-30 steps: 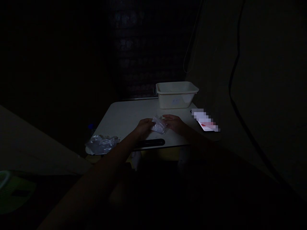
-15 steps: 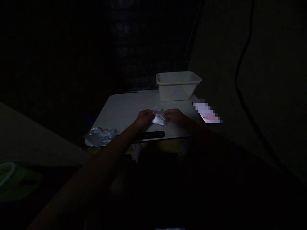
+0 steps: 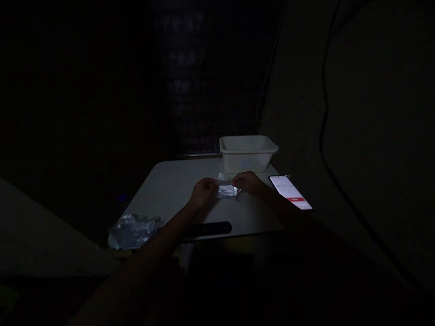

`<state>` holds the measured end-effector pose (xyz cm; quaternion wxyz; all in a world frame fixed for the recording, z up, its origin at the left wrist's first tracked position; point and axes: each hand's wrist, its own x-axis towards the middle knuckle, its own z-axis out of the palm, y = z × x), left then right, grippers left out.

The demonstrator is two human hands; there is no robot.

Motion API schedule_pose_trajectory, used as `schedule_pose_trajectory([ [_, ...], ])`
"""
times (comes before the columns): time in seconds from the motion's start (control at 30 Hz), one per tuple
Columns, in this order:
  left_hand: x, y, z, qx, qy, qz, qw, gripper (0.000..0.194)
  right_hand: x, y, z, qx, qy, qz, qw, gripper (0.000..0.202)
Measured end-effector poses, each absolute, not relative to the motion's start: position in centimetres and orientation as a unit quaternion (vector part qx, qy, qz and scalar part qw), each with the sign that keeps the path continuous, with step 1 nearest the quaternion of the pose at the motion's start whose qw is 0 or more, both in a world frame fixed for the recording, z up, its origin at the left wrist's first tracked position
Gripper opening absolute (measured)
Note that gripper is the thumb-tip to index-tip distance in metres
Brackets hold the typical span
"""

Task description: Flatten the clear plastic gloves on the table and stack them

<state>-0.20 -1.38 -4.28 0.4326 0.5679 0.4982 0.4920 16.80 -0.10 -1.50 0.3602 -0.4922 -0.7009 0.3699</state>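
A small clear plastic bag point(image 3: 228, 191) is stretched between my two hands, above the middle of the small white table point(image 3: 170, 181). My left hand point(image 3: 203, 191) pinches its left upper edge. On the other side, my right hand point(image 3: 249, 182) grips the upper right corner with closed fingers. The bag catches the light and looks shiny; in this darkness I cannot make out its contents. A heap of crumpled clear plastic point(image 3: 136, 230) lies at the table's near left corner, beside my left forearm.
A white plastic bin point(image 3: 248, 162) stands at the table's back right. At the right edge lies a phone point(image 3: 291, 194) with its screen lit. A dark slot point(image 3: 209, 228) runs along the front edge. A dark cable point(image 3: 324, 113) hangs at the right wall.
The view has tilted up, so the table sits lower in the picture. Both hands keep hold of the bag, now with its upper edge drawn straighter between them.
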Motion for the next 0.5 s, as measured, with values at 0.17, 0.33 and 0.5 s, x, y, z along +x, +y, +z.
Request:
schedule_pose_trajectory([
  [0.17,0.0,4.3,-0.3,0.528,0.511,0.592,0.330,0.016,18.6,3.3,4.2,-0.481,-0.776,0.302,0.275,0.011],
  [0.33,1.5,8.1,0.8,0.525,0.515,0.628,0.254,0.012,22.4,4.6,8.5,-0.555,-0.747,0.188,0.316,0.013],
  [0.5,3.4,9.5,-0.9,0.504,0.536,0.608,0.298,0.023,25.9,5.0,8.3,-0.612,-0.663,0.115,0.414,0.018],
])
